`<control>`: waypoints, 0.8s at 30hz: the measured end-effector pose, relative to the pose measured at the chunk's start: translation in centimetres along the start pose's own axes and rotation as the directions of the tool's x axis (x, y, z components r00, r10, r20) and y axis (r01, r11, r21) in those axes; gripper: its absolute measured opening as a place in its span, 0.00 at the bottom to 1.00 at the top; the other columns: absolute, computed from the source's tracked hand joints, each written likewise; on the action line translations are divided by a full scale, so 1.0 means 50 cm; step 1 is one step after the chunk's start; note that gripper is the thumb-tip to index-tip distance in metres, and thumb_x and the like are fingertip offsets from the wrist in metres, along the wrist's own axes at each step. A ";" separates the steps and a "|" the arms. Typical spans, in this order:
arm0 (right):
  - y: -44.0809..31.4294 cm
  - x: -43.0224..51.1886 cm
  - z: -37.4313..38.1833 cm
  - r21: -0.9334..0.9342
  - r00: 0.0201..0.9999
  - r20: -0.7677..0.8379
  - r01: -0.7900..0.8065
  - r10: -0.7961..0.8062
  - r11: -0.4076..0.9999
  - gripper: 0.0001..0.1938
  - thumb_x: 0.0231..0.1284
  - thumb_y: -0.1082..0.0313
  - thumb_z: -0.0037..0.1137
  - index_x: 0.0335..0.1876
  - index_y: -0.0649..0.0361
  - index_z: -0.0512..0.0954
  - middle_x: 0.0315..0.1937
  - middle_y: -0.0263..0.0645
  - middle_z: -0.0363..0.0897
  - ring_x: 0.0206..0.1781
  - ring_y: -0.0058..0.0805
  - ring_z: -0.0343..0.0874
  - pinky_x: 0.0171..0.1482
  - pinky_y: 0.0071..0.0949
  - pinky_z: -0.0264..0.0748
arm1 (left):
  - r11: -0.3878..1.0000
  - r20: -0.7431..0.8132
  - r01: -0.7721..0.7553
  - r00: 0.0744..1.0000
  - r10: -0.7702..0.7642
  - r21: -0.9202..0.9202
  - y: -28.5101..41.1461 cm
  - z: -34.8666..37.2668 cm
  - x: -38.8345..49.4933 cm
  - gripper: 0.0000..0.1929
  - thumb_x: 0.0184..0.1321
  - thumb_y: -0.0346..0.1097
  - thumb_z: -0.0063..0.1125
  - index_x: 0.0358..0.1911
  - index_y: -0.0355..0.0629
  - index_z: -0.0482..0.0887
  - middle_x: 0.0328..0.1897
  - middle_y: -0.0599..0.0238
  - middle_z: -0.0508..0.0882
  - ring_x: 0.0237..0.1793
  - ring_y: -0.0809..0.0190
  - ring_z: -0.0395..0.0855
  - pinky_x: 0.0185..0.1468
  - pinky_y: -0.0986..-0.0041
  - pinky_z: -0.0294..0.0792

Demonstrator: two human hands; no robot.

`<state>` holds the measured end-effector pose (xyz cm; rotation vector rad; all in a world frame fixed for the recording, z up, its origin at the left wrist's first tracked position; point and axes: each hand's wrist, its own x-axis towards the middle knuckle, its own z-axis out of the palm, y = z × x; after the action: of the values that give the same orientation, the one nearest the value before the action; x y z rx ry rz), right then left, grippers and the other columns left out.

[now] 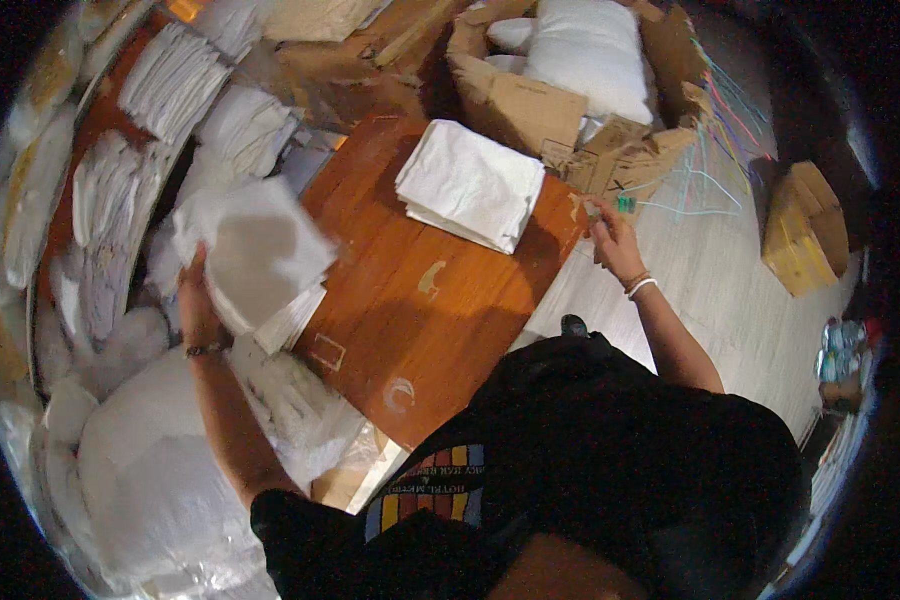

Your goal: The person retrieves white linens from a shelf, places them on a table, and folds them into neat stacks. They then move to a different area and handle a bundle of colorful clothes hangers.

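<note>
My left hand [197,300] is at the left edge of the wooden tabletop [390,300], closed on the edge of a white folded cloth [262,240] that is blurred and partly shaded. Below that cloth, more folded white layers [292,319] jut out at the table's edge. A neat stack of folded white cloths [472,184] lies on the far part of the tabletop. To its right, my right hand [613,238] is by the table's right corner, fingers bent near a small green item [626,204]; whether the fingertips hold anything is unclear.
Beyond the table stands an open cardboard box [525,112] with white padded bundles [589,52]. Colored strings [727,127] hang at its right side. Stacks of white cloths [172,82] fill the left. A smaller cardboard box [802,232] stands on the floor at right; large white bags [157,480] lie lower left.
</note>
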<state>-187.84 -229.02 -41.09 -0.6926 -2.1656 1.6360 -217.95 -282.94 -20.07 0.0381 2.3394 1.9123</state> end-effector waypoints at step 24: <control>0.066 0.111 -0.126 0.169 0.998 0.035 -0.048 0.042 0.984 0.20 0.76 0.66 0.44 0.71 0.46 0.72 0.31 0.32 0.78 0.17 0.15 0.69 0.19 0.20 0.69 | 0.165 0.473 -0.486 0.873 0.116 0.858 -0.319 0.979 -0.110 0.53 0.61 0.69 0.58 0.83 0.54 0.45 0.89 0.62 0.33 0.81 0.23 0.24 0.63 0.09 0.30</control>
<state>-188.44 -220.12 -42.59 -0.6736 -2.0148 1.8411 -206.29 -238.95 -44.78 0.9176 2.9490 0.0258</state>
